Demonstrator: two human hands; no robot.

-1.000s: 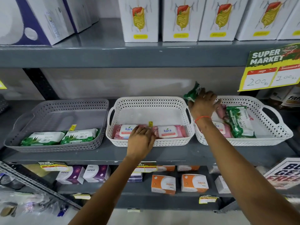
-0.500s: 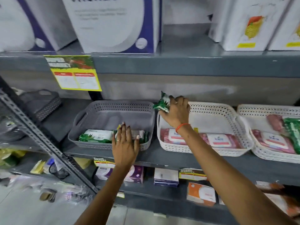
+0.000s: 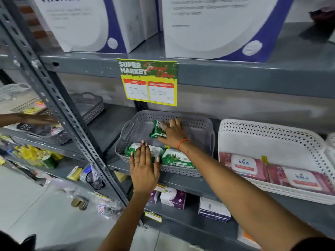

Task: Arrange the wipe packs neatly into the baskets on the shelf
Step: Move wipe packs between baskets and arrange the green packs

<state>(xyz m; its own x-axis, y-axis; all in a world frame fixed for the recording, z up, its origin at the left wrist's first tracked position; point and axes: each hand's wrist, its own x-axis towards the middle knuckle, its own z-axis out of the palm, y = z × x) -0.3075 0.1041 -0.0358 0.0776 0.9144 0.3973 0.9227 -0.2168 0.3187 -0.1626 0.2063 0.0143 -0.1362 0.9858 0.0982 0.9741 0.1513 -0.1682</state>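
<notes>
The left hand (image 3: 144, 165) lies flat with its fingers spread, pressing on a green pack (image 3: 143, 149) at the front of the grey basket (image 3: 199, 124). A second green pack (image 3: 176, 157) lies just beside it, also at the front. Farther in, the right hand (image 3: 173, 132) has its fingers closed on a third green pack (image 3: 157, 130), held tilted over the middle of the basket. The back of the basket is bare, so there is room there. To the right, a white basket (image 3: 272, 134) holds two pink packs (image 3: 279, 171) along its front wall. A slanted metal post (image 3: 59, 105) stands close on the left. A yellow price sign (image 3: 149, 82) hangs from the shelf edge above the grey basket. Big white boxes (image 3: 213, 28) sit on the top shelf.
</notes>
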